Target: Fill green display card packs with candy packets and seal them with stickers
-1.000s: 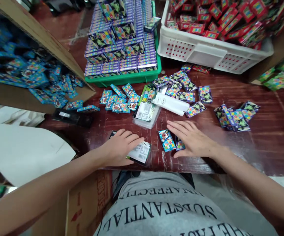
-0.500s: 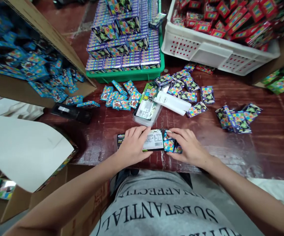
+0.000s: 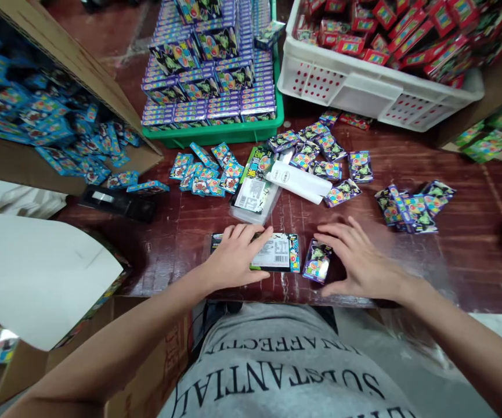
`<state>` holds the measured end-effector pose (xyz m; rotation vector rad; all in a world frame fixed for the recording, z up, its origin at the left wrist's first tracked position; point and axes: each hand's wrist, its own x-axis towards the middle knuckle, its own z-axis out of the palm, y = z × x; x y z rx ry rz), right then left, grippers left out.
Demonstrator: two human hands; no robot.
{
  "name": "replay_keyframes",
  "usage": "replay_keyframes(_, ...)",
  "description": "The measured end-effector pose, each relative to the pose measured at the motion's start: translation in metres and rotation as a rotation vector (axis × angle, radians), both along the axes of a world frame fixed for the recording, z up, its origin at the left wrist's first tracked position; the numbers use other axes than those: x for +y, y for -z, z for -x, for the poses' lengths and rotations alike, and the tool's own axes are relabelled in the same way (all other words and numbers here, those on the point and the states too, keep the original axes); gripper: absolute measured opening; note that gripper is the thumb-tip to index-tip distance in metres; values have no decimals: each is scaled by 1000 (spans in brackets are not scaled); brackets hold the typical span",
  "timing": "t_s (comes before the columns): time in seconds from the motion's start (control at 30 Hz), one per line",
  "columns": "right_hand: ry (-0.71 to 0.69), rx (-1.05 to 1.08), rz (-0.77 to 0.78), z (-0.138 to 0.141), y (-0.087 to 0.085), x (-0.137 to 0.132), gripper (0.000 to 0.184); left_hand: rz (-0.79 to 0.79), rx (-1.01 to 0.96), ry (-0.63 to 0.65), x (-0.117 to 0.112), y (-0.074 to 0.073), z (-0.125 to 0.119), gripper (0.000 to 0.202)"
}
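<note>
My left hand (image 3: 235, 258) lies flat on a black flat pack (image 3: 272, 253) with a white barcode label, at the near edge of the dark red table (image 3: 459, 261). Its fingers are stretched over the pack's top. My right hand (image 3: 359, 261) hovers over the table just to the right, fingers spread and slightly curled. A small purple box (image 3: 317, 262) lies at its thumb and fingertips, touching or nearly touching them. The blue box seen earlier sits at the pack's right end (image 3: 293, 253).
Loose blue boxes (image 3: 202, 171) and purple boxes (image 3: 320, 154) scatter mid-table around a clear tray (image 3: 255, 200) and a white roll (image 3: 300, 181). A green tray of stacked purple boxes (image 3: 216, 75) and a white crate of red boxes (image 3: 376, 87) stand behind. A cardboard carton of blue boxes (image 3: 37, 122) is at left.
My left hand slid the black pack rightward to the table's middle. The blue box went in at the pack's right end. My right hand drew back and a purple box now lies by it.
</note>
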<state>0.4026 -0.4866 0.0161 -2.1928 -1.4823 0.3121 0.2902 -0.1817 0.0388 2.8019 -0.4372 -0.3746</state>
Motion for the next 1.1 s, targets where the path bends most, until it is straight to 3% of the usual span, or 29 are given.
replay_keyframes(0.1, -46, 125, -43, -1, 5, -2, 79, 43, 13, 17, -3, 4, -5, 93)
replay_keyframes(0.2, -114, 254, -91, -7, 12, 4, 74, 98, 24, 39, -5, 5, -9, 92)
replay_keyframes(0.37, -36, 277, -170, -25, 11, 7, 60, 159, 52, 82, -9, 2, -8, 93)
replay_keyframes(0.43, 4, 224, -182, -28, 9, 10, 56, 152, 12, -7, -11, 6, -8, 93)
replay_keyframes(0.57, 217, 101, -221, -18, 6, 14, 48, 146, -73, -219, -18, 13, -11, 88)
replay_keyframes(0.63, 212, 134, -199, -10, 5, 13, 47, 160, -77, -211, -21, 12, -11, 87)
replay_keyframes(0.8, 52, 309, -142, -5, 3, 5, 52, 212, -41, -166, -26, 8, -13, 92)
replay_keyframes(0.87, 69, 271, -161, -5, 3, 4, 48, 209, -60, -191, -27, 8, -14, 90)
replay_keyframes(1.0, 256, 161, -219, -2, 2, 8, 44, 162, -159, -271, -28, 10, -17, 85)
replay_keyframes(1.1, 181, 221, -180, -3, 2, 7, 52, 148, -161, -188, -29, 12, -20, 83)
